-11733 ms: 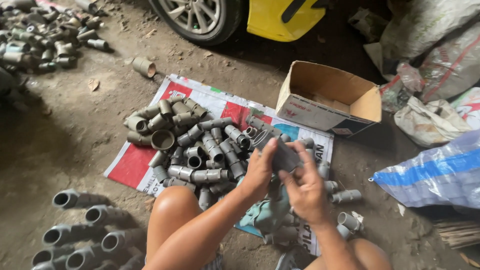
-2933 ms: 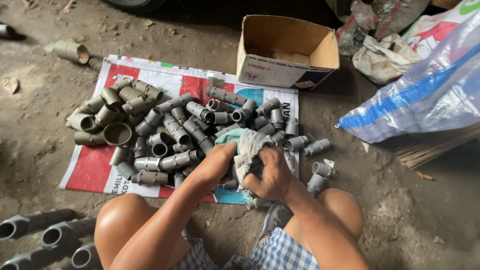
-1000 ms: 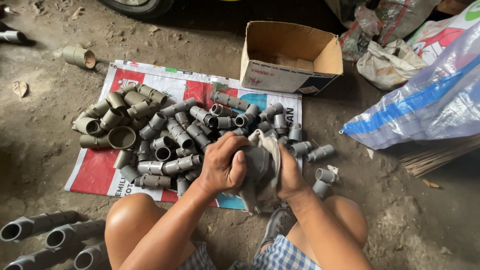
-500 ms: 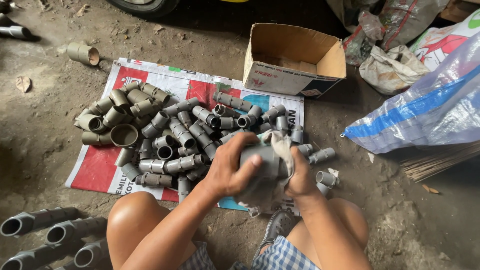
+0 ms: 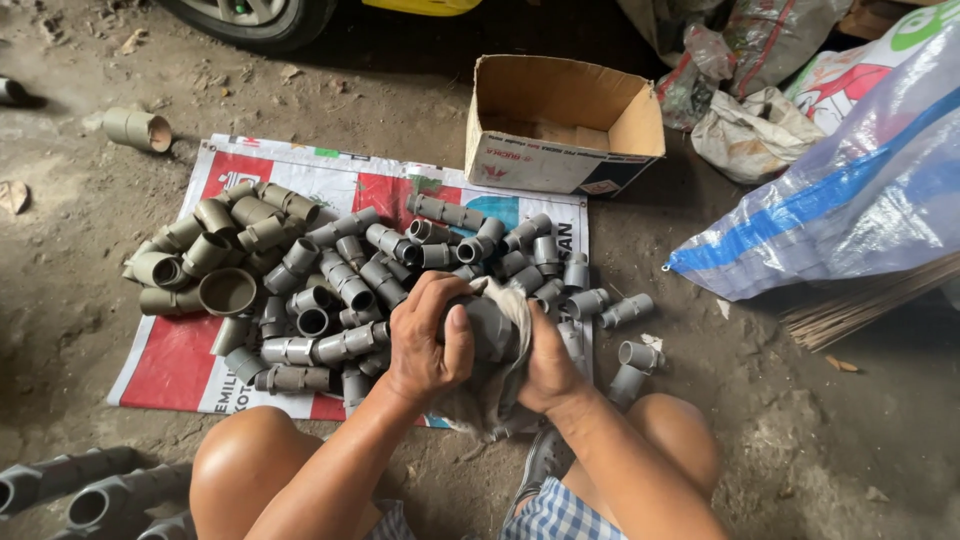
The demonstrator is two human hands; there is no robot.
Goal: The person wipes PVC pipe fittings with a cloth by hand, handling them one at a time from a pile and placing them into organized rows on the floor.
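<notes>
I squat over a printed red, white and blue plastic sheet (image 5: 190, 350) spread on the dirt floor. My left hand (image 5: 425, 340) grips a grey pipe fitting (image 5: 492, 330) at the middle of the view. A grey rag (image 5: 500, 385) is wrapped around that fitting, and my right hand (image 5: 545, 355) presses it there from the right. A pile of several grey pipe fittings (image 5: 340, 275) lies on the sheet just beyond my hands. A few loose fittings (image 5: 630, 355) lie on the ground to the right.
An open cardboard box (image 5: 560, 125) stands behind the sheet. Plastic sacks (image 5: 850, 200) and a straw broom (image 5: 870, 300) lie at the right. A car wheel (image 5: 250, 15) is at the top. Larger grey pipe pieces (image 5: 80, 495) sit at the lower left, one fitting (image 5: 138, 128) at upper left.
Both hands have kept turning the fitting inside the rag, which has bunched lower under my right hand. The camera has drifted slightly; the pile has not moved.
</notes>
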